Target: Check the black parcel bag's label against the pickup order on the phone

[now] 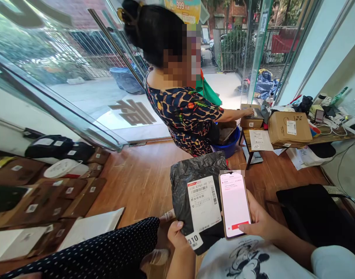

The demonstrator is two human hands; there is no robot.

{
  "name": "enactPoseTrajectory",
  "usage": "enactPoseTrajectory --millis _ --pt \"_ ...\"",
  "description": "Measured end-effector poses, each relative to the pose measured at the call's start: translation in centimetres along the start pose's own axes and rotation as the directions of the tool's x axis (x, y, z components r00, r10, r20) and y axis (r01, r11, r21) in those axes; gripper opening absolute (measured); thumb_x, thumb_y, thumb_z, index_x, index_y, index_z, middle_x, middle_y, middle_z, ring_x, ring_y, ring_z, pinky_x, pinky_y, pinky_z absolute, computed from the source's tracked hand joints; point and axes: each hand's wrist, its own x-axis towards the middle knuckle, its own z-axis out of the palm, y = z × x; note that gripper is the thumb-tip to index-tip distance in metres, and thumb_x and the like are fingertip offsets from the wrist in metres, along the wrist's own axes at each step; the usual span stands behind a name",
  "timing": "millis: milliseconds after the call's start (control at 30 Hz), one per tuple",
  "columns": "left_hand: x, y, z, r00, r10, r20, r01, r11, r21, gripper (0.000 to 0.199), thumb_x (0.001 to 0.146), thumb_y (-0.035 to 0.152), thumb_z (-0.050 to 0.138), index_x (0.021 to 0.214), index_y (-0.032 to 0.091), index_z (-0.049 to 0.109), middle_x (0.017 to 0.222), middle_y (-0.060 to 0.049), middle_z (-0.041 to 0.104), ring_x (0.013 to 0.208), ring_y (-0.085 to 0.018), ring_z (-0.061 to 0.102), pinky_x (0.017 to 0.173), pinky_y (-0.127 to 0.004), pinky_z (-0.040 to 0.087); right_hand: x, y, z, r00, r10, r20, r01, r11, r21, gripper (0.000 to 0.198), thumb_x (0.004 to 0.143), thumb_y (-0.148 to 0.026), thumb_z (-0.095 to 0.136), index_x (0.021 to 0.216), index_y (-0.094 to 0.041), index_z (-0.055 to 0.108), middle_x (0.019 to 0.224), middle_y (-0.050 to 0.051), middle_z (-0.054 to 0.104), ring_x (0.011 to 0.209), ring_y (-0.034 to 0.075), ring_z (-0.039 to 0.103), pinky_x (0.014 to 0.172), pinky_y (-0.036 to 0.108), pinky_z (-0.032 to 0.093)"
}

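Left hand (177, 234) pinches black poly-bag parcel (195, 193) at lower corner, over lap. Right hand (260, 223) wrapped round phone (234, 204) beside its label (204, 207). Parcel looks soft, light, slippery; likely best gripped at an edge.

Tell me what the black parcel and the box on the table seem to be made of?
The black parcel, gripped by the left hand, looks like thin plastic film: it is crinkled and faintly glossy, with a white paper label stuck on. The box on the table looks like matte brown cardboard, with sharp folded edges and its own printed label.
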Motion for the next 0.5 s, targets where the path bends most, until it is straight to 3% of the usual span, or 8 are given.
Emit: enactPoseTrajectory --millis 200,300,400,500 --pt "-0.2 -0.4 0.9 0.990 0.057 -0.130 -0.050 0.997 0.058 0.090 0.051 0.031 0.051 0.139 0.022 0.066 0.098 -0.008 0.083 0.084 -0.039 0.078 0.072 -0.055 0.067 -0.1 -0.3 0.3 1.000 0.029 -0.001 -0.029 0.999 0.015 0.106 0.076 -0.040 0.088 0.157 -0.034 0.019 0.146 0.013 0.061 0.128 0.027 0.064 0.102 0.046 0.053" --pt "-0.2 -1.0 2.1 0.978 0.129 -0.167 -0.120 0.991 0.065 0.090 0.049 0.029 0.050 0.137 0.023 0.067 0.099 -0.006 0.083 0.090 -0.038 0.078 0.082 -0.053 0.066 -0.2 -0.4 0.3 1.000 0.020 0.001 -0.020 1.000 0.014 0.104 0.076 -0.040 0.088 0.155 -0.034 0.021 0.146 0.012 0.062 0.128 0.028 0.064 0.099 0.045 0.054" --pt "-0.1 -1.7 3.2 0.971 0.230 -0.061 -0.226 0.972 0.064 0.087 0.051 0.028 0.050 0.136 0.024 0.068 0.106 -0.005 0.082 0.105 -0.039 0.075 0.097 -0.056 0.061 -0.2 -0.3 0.2 1.000 0.018 -0.005 -0.018 1.000 0.008 0.103 0.075 -0.040 0.088 0.155 -0.034 0.022 0.142 0.012 0.063 0.123 0.027 0.066 0.097 0.044 0.054" --pt "0.0 -1.8 3.6 0.967 0.238 0.090 -0.241 0.970 0.029 0.084 0.052 0.028 0.051 0.134 0.024 0.069 0.109 -0.006 0.082 0.112 -0.039 0.073 0.102 -0.057 0.058 -0.1 -0.2 0.1 1.000 0.019 -0.008 -0.019 1.000 -0.002 0.105 0.074 -0.040 0.089 0.155 -0.035 0.024 0.144 0.012 0.061 0.126 0.028 0.064 0.097 0.044 0.054"
